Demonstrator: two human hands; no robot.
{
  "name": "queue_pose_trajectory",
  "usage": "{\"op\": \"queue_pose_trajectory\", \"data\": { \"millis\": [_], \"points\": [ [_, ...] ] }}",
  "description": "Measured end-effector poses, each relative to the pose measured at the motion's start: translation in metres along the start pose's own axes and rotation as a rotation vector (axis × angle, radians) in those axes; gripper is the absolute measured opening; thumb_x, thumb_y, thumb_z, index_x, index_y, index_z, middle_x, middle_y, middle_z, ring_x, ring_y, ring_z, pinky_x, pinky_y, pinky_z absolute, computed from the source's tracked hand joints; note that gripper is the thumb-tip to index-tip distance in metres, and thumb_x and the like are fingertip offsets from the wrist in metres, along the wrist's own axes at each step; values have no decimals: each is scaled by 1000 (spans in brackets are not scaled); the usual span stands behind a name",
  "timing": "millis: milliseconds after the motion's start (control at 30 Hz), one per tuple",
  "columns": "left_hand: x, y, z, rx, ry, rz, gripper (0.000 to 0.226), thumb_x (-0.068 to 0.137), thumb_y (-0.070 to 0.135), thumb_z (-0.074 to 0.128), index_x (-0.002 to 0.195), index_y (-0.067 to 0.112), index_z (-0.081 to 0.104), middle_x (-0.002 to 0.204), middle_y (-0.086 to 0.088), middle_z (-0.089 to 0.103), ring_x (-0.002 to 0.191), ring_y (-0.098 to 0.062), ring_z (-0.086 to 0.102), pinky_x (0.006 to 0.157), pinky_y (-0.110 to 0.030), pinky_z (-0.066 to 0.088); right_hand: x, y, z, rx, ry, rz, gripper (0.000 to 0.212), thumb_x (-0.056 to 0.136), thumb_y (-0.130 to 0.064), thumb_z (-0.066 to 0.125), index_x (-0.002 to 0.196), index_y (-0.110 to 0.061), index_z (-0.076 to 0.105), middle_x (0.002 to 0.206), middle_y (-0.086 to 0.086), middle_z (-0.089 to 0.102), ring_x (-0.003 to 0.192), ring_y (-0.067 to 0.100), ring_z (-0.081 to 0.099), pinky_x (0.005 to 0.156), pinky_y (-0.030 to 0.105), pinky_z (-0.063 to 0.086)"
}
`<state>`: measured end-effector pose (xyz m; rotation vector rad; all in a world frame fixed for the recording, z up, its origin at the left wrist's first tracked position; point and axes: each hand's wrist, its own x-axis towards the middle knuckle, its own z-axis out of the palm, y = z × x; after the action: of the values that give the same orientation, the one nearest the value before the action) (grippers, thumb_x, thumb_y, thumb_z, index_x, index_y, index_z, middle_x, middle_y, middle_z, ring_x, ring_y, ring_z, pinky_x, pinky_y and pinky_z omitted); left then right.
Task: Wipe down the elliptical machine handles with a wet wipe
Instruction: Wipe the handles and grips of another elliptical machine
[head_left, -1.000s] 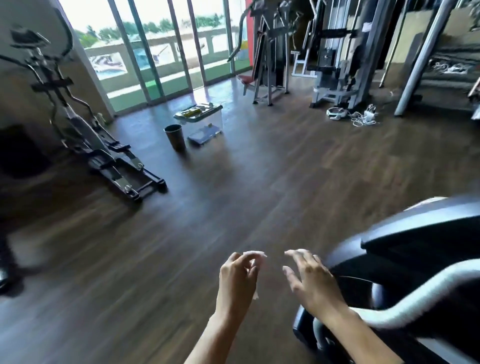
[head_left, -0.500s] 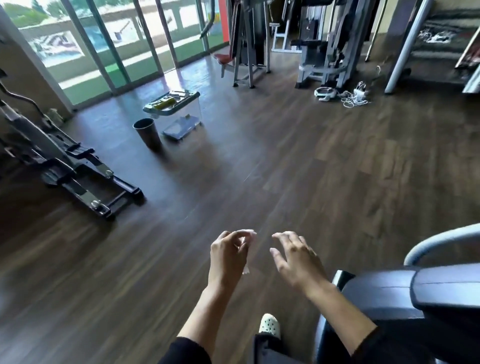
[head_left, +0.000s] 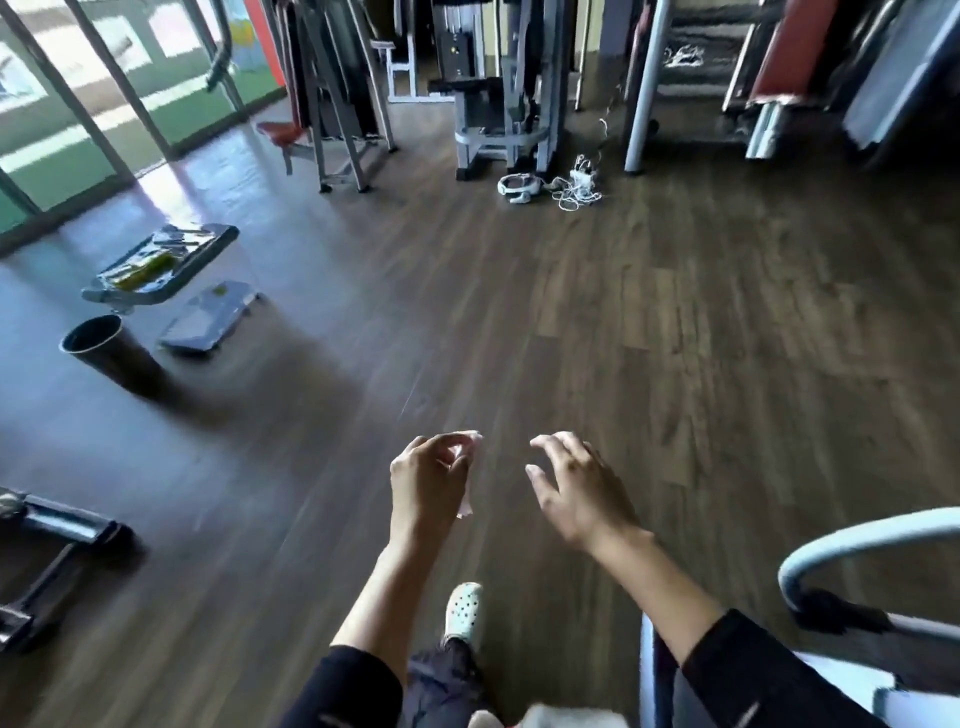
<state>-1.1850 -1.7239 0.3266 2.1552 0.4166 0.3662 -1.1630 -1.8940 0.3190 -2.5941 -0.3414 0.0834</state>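
Two hands are before me in the head view, both held in the air over the floor. The left hand has its fingers curled and pinches the wet wipe, a small pale crumpled piece that shows at the fingertips and hangs down beside the palm. The right hand is near it but apart from it, with the fingers spread and a little bent, and it holds nothing. A dark sleeve covers each arm from about the elbow.

At the lower right, beside the right forearm, I see the curved grey handle of the elliptical machine; neither hand touches it. Under the hands a white shoe with holes stands on the dark wooden floor.

Farther to the left a dark round bin stands near a clear box with a lid. At the far side a weight machine stands, with white cables lying close to its foot.
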Motion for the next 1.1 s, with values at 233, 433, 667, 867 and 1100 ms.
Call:
{"op": "queue_pose_trajectory", "data": {
  "millis": [233, 433, 667, 867, 1100],
  "points": [
    [163, 54, 90, -11, -262, 175, 7, 84, 32, 72, 84, 37, 76, 76, 11, 65, 68, 8, 58, 63, 3, 35, 123, 47, -24, 4, 166, 261, 56, 87, -49, 26, 125, -20, 54, 127, 1, 53, 116, 25, 53, 91, 36, 45],
    [261, 112, 182, -19, -467, 334, 7, 83, 31, 72, 85, 35, 77, 76, 8, 65, 69, 8, 57, 64, 4, 31, 196, 94, -56, -2, 374, 486, 61, 85, -48, 25, 120, -13, 61, 121, 7, 61, 110, 30, 58, 90, 38, 47],
    [292, 178, 315, -67, -721, 498, 3, 82, 38, 72, 84, 39, 75, 70, 7, 65, 66, 6, 56, 66, 2, 32, 222, 190, -86, 44, 516, 794, 44, 85, -39, 39, 109, -14, 65, 103, 7, 68, 90, 31, 66, 73, 40, 57],
    [286, 269, 443, -159, -941, 638, 11, 81, 26, 76, 82, 36, 75, 68, 4, 66, 71, -1, 60, 63, -3, 38, 232, 299, -149, 20, 681, 996, 34, 86, -32, 51, 112, -13, 63, 107, 8, 64, 91, 31, 64, 75, 44, 55],
    [260, 397, 568, -206, -1153, 827, 14, 79, 11, 74, 87, 22, 77, 65, 11, 64, 61, 16, 55, 61, 1, 36, 234, 404, -247, -43, 814, 1164, 34, 95, -27, 54, 127, -14, 56, 122, 7, 58, 108, 28, 58, 84, 37, 47]
  ]
}}
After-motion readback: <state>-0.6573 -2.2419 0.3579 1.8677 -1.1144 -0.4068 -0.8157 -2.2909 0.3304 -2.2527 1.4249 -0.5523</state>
